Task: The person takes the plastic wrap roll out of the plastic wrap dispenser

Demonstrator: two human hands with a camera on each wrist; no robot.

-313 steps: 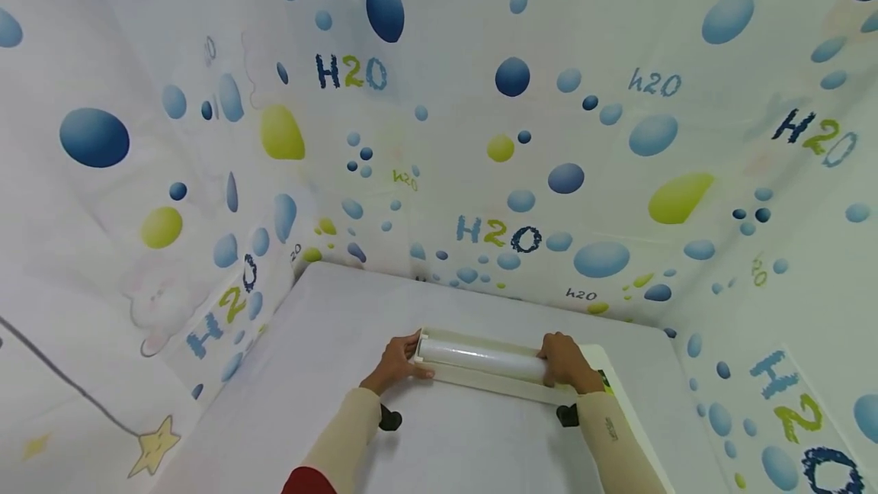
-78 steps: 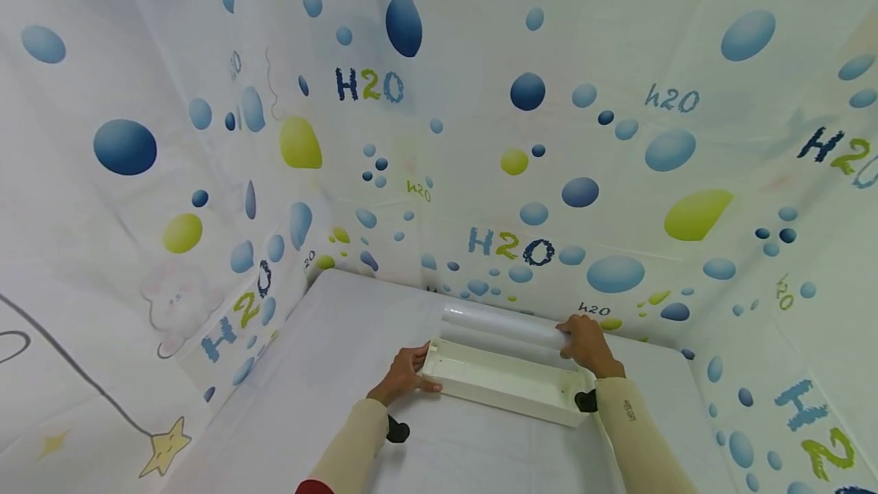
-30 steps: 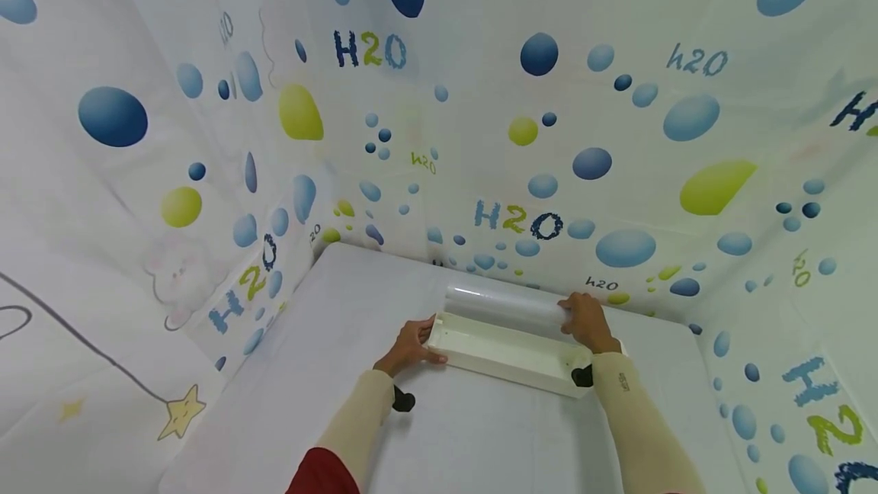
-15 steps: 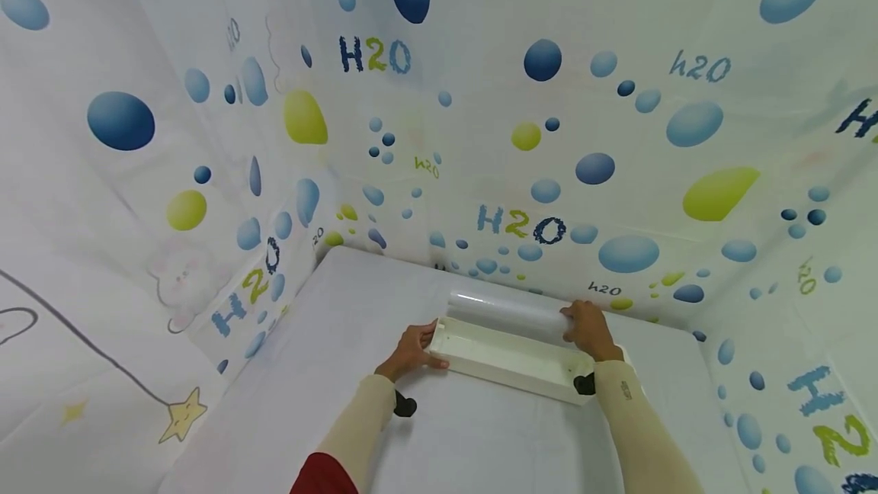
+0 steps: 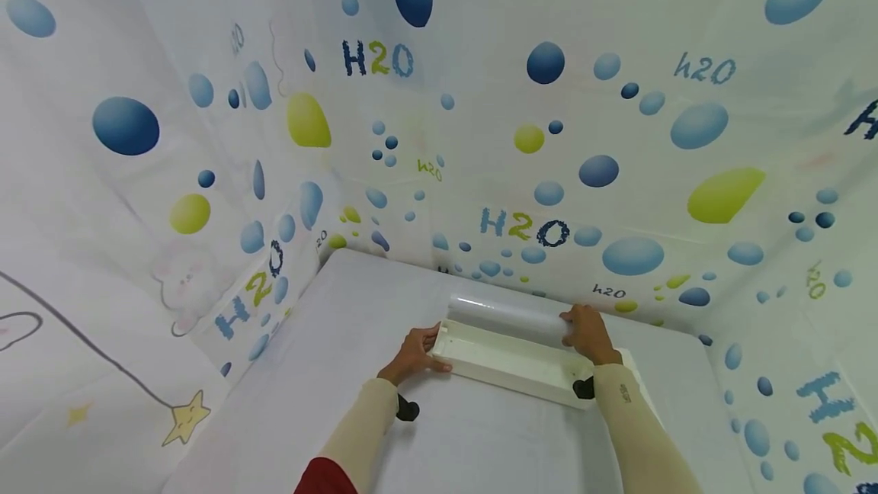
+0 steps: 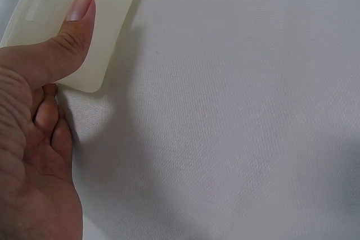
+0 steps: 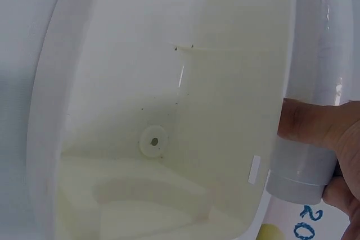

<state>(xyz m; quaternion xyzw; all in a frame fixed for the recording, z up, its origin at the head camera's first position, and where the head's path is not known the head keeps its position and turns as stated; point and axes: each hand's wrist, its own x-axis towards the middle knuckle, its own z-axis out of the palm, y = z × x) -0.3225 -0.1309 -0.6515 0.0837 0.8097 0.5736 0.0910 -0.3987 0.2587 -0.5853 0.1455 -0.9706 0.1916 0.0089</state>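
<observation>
An off-white, long narrow plastic box (image 5: 507, 360) sits on the white-covered table, its inside showing bare. My left hand (image 5: 413, 354) grips the box's left end; in the left wrist view its thumb lies along the side and the fingers curl behind the end. Just behind the box lies a roll of clear plastic wrap (image 5: 504, 312). My right hand (image 5: 591, 335) holds this roll near its right end, thumb in front and fingers behind. The right wrist view shows the roll's end (image 7: 295, 186) poking past the thumb, close along the box's rim.
A flat white piece (image 5: 629, 364), like a lid, lies partly hidden under the right forearm. Printed sheets (image 5: 480, 136) with blue and green drops rise behind the table and at both sides. Black wrist cameras (image 5: 408, 408) sit under the sleeves.
Earliest, the roll lay inside the box with my right hand on it; later frames show it behind the box. Over the last second both hands stay put; only the head view shifts slightly.
</observation>
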